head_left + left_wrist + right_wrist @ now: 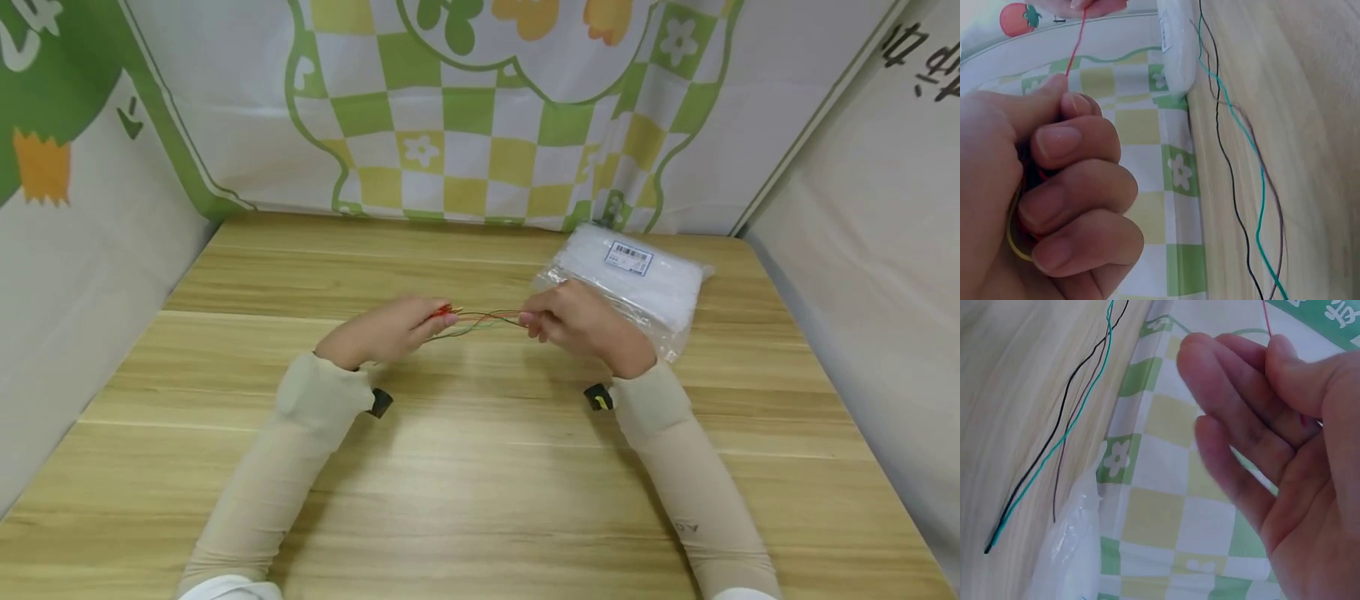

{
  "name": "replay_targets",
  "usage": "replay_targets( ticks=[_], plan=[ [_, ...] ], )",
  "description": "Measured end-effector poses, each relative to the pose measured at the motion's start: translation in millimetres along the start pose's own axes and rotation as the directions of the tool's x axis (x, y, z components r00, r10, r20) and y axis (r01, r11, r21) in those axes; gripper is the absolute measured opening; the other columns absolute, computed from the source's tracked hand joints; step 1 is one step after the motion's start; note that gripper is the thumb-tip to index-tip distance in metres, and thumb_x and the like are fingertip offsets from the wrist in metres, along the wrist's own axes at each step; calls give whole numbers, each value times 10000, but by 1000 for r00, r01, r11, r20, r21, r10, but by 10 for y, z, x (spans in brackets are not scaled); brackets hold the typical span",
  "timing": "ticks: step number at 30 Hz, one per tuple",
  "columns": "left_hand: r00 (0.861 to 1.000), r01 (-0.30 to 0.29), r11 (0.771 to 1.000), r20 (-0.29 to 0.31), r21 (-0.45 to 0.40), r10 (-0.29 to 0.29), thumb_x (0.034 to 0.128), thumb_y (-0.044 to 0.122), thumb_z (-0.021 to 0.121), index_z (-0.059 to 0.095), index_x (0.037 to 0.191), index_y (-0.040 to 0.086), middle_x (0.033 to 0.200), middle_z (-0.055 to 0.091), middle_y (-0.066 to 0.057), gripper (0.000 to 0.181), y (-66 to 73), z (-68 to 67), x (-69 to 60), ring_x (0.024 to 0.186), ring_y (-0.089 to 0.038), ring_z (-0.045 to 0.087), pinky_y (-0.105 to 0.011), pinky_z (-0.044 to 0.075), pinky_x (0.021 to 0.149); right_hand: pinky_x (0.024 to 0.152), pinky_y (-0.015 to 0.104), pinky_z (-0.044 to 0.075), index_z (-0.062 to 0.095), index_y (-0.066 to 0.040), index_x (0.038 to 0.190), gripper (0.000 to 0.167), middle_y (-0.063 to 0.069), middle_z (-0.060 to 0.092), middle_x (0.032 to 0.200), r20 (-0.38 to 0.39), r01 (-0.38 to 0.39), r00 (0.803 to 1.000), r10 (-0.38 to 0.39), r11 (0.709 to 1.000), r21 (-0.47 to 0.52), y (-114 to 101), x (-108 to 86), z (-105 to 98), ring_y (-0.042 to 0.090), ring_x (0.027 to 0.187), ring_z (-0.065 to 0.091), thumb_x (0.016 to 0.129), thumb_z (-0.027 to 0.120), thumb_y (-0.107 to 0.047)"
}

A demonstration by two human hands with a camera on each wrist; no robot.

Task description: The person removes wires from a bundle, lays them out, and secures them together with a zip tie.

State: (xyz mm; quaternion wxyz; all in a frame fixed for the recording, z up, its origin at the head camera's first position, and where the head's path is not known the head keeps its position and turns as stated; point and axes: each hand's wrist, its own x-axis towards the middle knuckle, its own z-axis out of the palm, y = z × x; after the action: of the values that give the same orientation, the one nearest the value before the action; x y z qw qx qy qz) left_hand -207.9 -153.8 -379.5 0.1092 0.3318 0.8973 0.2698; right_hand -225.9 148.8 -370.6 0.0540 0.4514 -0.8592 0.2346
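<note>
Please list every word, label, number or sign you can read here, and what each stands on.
No text is clear enough to quote.
Package label: barcode visible; print too small.
Right sleeve: small dark lettering, unclear.
Right-hand cloth wall: large black characters, tilted and cut off.
Green patch of cloth, right wrist view: white characters, tilted and blurred.

A: There's a barcode label (629, 258) on the plastic bag (675, 292), readable?
B: Too small! Black characters (903, 43) on the right-hand cloth (855, 158), cropped; white characters (1342, 314) on green; faint letters (686, 527) on the right sleeve (701, 483), unclear.
</note>
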Motion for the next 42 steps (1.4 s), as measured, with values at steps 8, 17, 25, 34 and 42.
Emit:
replay_targets(
  ticks=[8,17,25,34,42],
  plan=[
    [1000,-28,999,0,30,28,1112,180,550,560,929,71,804,567,-69,213,4,46,2,683,-134,411,-313,405,693,612,246,548,803,-121,995,113,-39,771,808,40,23,999,-17,989,-149,-88,19,51,14,645,636,1001,706,-63],
    [999,-8,999,53,-34,10,1130,198,507,577,1004,43,926,638,-123,212,-51,16,0,798,-187,538,-376,474,785,685,353,596,746,-121,912,156,-51,764,765,21,-40,999,42,995,-87,-6,-1,-22,75,687,722,1044,664,-119],
    [999,-23,1000,30,21,22,1138,139,467,569,974,62,833,532,-34,208,-82,-30,-19,695,-138,411,-343,425,744,769,407,606,769,-139,911,219,-65,778,780,45,-163,985,164,986,-28,33,-48,-165,87,709,753,1071,620,-142],
    [999,-6,1000,51,-6,6,1159,194,419,586,985,78,776,470,-2,267,-62,-55,-19,658,-135,375,-320,392,694,791,387,618,786,-116,911,217,-44,775,755,7,-161,987,161,986,37,107,-102,-248,79,683,749,1062,631,-110],
    [993,116,993,9,22,-116,1149,214,420,588,995,91,776,474,-14,258,-9,-56,-29,649,-155,394,-339,400,691,765,366,610,776,-112,922,234,-58,764,759,70,-190,980,185,980,64,67,-87,-236,73,697,740,1079,605,-132]
  ],
)
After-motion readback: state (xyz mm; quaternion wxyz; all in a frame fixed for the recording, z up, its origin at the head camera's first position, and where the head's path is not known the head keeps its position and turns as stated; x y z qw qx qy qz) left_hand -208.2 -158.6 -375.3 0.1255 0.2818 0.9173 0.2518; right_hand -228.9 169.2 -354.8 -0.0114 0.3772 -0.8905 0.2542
